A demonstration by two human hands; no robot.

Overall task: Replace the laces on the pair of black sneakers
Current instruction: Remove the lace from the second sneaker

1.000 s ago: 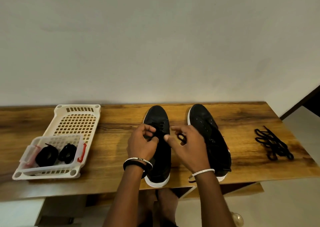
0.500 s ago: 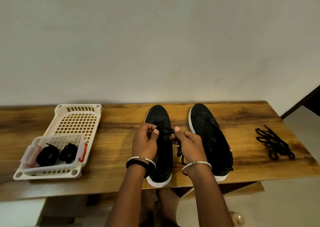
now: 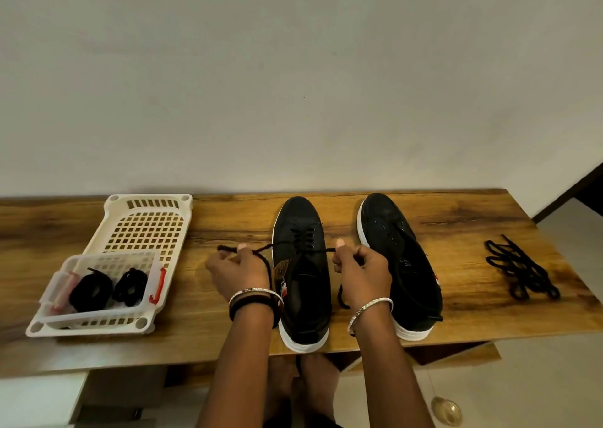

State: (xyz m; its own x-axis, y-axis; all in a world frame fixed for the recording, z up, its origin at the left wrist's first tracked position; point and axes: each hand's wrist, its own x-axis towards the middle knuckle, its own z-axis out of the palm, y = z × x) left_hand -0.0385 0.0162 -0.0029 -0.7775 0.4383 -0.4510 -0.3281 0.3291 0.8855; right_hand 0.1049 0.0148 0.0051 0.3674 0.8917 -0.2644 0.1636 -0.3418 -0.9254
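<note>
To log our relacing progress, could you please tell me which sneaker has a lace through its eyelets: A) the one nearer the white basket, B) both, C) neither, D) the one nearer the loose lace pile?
A: the sneaker beside the white basket carries a black lace, its ends pinched by the left hand and right hand, while the other sneaker shows bare eyelets.

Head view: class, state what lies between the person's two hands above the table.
The laced black sneaker lies there, with its lace stretched across from the left hand to the right hand. The head view shows it.
</note>
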